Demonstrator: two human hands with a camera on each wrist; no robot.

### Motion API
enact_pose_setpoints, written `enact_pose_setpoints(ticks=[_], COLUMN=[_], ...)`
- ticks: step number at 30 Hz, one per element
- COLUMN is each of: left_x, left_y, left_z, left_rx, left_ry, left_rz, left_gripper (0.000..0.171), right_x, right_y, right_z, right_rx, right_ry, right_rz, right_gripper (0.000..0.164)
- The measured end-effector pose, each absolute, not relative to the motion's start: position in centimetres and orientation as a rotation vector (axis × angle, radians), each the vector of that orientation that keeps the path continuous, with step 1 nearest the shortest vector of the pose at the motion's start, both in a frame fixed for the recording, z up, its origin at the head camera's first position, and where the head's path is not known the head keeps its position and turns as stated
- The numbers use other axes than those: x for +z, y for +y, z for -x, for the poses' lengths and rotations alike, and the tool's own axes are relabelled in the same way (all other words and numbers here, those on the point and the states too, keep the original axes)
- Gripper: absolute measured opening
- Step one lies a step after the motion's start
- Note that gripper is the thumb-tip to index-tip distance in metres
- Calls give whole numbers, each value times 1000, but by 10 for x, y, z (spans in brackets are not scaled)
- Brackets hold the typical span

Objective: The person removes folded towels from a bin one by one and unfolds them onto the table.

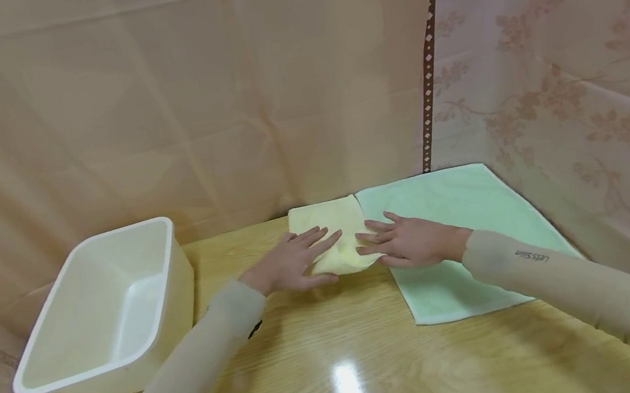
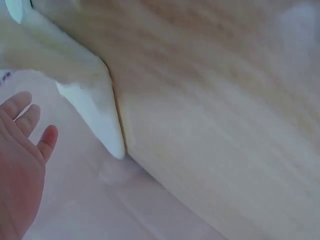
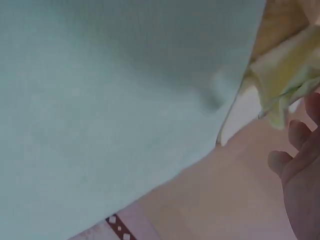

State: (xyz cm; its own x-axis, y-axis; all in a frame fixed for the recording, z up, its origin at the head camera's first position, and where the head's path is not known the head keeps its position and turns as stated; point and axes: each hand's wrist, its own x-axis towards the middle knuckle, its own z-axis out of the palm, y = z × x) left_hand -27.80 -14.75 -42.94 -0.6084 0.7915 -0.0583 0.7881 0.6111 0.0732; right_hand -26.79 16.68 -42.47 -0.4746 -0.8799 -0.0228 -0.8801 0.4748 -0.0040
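A pale yellow cloth (image 1: 327,217), folded into a small bundle, lies at the back edge of the table. My left hand (image 1: 299,261) reaches over its left side with fingers spread and fairly straight. From the right, my right hand (image 1: 415,240) lays its spread fingers over the cloth's front right part. Beneath and beside that arm, a mint green towel (image 1: 439,197) is spread flat. In the left wrist view, the left hand (image 2: 22,165) shows at the left edge. The right wrist view shows the right hand (image 3: 302,165) beside a loose yellow fold (image 3: 280,85).
A deep cream plastic basin (image 1: 174,294) stands at the left of the wooden table (image 1: 294,378); only its bare inner walls and floor show inside. Beige curtain (image 1: 199,91) hangs right behind the table, and a flowered pink curtain (image 1: 582,44) closes off the right side.
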Motion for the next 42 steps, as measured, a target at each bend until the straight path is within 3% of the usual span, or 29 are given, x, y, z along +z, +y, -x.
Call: enact_pose_setpoints(ticks=[11,16,26,29,35,42], left_x=[-448,-444,-438,-443,-451,-452], left_y=[-155,-160,-173,-174,-177,-177], left_z=[264,259,226,215,205,196], left_rx=[70,138,106,59,46,103], left_ry=[2667,2651,2581,2543,2488,2484], left_rz=[-1370,-1441,-1499,-1473,-1304,-1157], left_gripper=[59,58,51,56,81,81], right_x=[-462,-451,-445,-458,-468,-462], right_y=[162,164,156,154,152,149], right_z=[262,257,202,186,176,179], right_rx=[203,209,191,177,81,-31], right_ry=[2757,2754,2619,2584,2568,2519], right_rz=[1693,1699,1835,1884,1825,1712], right_gripper=[57,55,53,53,55,58])
